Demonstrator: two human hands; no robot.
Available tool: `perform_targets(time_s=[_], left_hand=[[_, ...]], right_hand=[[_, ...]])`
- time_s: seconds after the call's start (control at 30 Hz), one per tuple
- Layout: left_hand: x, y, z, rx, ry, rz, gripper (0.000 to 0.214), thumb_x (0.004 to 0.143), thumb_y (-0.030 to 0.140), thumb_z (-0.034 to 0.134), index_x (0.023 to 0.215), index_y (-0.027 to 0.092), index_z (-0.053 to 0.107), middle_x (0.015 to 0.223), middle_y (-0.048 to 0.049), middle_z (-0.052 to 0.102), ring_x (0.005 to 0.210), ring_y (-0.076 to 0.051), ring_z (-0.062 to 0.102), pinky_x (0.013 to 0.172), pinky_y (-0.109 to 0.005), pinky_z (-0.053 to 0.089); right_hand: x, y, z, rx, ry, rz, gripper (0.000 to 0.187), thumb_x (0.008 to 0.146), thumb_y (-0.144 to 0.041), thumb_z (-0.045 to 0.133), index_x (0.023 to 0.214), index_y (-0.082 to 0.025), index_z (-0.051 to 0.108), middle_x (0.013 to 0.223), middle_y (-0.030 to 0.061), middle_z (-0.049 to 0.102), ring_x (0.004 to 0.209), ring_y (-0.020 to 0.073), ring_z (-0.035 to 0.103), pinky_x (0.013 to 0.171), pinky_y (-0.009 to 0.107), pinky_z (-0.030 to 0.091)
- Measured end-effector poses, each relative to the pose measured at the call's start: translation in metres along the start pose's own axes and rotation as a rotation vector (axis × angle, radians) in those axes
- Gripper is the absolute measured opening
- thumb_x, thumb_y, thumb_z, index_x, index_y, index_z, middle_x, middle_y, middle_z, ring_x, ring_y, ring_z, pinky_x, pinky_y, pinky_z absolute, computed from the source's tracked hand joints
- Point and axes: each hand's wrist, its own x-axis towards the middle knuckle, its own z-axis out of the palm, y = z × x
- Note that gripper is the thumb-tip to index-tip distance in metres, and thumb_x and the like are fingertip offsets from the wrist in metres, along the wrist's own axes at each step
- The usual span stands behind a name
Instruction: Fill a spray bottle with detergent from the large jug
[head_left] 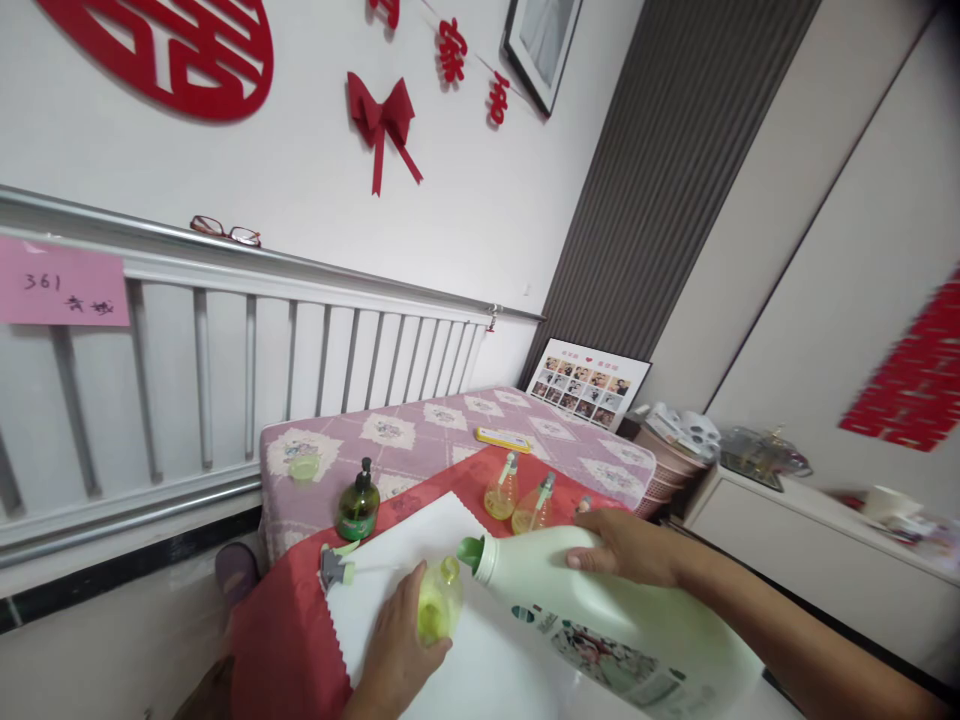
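Note:
My right hand (626, 547) grips a large white jug (600, 610) with a green spout, tipped on its side with the spout pointing left. My left hand (401, 645) is wrapped round a small clear bottle (439, 600) of yellow-green liquid, its open mouth just under the jug's spout. Both are held over a white cloth (420, 545) on a red cover. A loose spray head (334, 568) lies on the white cloth to the left of the small bottle.
A dark green pump bottle (358, 505) stands behind the cloth. Two small spray bottles (517, 495) of yellow liquid stand further right. A yellow flat object (504, 439) lies on the pink patterned tablecloth (420, 435). A radiator (225, 370) lines the wall; a white cabinet (795, 545) stands right.

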Motion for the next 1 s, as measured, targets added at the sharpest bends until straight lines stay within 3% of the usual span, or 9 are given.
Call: perform_targets(time_s=[0.6,1.0], left_hand=[[-0.002,0.003,-0.002,0.005,0.017,0.009,0.090,0.063,0.026,0.056,0.147,0.008,0.027,0.149,-0.0169,0.045,0.139,-0.029,0.039,0.118,-0.039,0.032],[-0.002,0.004,-0.003,0.035,-0.010,0.002,0.093,0.063,0.027,0.057,0.148,0.008,0.026,0.150,-0.0162,0.044,0.139,-0.028,0.038,0.119,-0.039,0.030]], right_hand=[[-0.003,-0.022,-0.003,-0.089,-0.024,0.061,0.040,0.073,-0.059,0.065,0.082,-0.021,0.071,0.085,0.0103,0.076,0.079,0.0305,0.069,0.063,0.034,0.048],[-0.001,-0.030,-0.008,-0.196,-0.108,0.093,0.053,0.074,-0.065,0.061,0.094,-0.016,0.068,0.099,0.0152,0.074,0.089,0.0327,0.069,0.071,0.037,0.051]])
